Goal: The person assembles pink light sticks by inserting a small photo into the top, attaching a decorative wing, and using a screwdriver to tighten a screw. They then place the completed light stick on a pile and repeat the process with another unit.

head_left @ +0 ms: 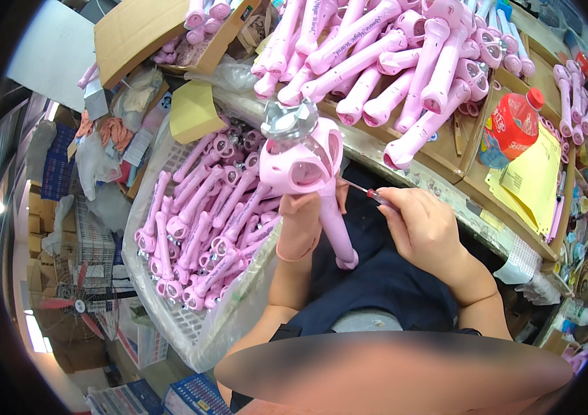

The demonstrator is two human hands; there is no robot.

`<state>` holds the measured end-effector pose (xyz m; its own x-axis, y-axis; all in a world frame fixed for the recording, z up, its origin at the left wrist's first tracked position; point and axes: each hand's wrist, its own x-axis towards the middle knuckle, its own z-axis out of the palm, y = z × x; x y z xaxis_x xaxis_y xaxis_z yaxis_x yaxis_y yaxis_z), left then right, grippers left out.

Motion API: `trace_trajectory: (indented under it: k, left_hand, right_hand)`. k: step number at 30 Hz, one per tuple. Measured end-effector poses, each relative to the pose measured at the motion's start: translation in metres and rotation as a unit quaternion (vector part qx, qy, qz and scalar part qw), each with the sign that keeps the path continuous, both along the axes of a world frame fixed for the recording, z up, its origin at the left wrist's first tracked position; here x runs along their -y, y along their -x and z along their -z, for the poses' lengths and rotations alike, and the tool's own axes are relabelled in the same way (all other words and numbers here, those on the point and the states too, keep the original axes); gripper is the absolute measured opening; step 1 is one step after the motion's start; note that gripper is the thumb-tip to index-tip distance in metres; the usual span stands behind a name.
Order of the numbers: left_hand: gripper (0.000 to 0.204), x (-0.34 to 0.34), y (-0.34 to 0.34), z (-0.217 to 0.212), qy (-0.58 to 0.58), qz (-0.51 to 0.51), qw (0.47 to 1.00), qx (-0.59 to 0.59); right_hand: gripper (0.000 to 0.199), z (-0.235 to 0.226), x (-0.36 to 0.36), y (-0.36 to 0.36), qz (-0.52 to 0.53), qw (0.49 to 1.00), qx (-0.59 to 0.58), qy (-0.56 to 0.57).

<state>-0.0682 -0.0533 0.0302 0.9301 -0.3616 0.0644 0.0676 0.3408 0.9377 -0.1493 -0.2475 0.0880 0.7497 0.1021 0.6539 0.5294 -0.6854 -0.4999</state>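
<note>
My left hand [300, 225] grips a pink toy wand [339, 238] just below its round, open-sided head. A silver crown [290, 121] tops the head, and the handle points down toward my lap. In my right hand [424, 228], closed around its grip, is a small screwdriver [379, 196] with a red and clear handle. Its thin shaft points left to the wand just under the head, near my left fingertips. Whether the tip sits in a screw is hidden.
To the left stands a white plastic-lined basket [162, 332] full of pink wands with silver tops. More pink wands [377, 69] lie heaped on the bench ahead. A red-labelled bottle [514, 128] and yellow sheets [532, 180] are at right. A fan [79, 305] stands far left.
</note>
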Motion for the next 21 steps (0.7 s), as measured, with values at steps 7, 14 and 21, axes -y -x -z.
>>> trace_trajectory:
  k: [7,14,21]
  left_hand:
    - [0.05,-0.017,0.009,-0.001,-0.015,0.029,0.994,-0.109]
    - [0.038,-0.016,0.026,-0.001,-0.209,-0.05,0.975,0.058]
    - [0.075,-0.044,0.038,0.016,-0.428,-0.022,0.881,0.2]
  right_hand:
    - [0.027,0.034,0.001,0.005,-0.007,0.999,-0.053,0.002]
    - [0.012,0.063,-0.001,0.012,-0.015,0.979,-0.164,-0.118]
    - [0.024,0.068,0.008,0.021,-0.084,0.897,-0.367,-0.23]
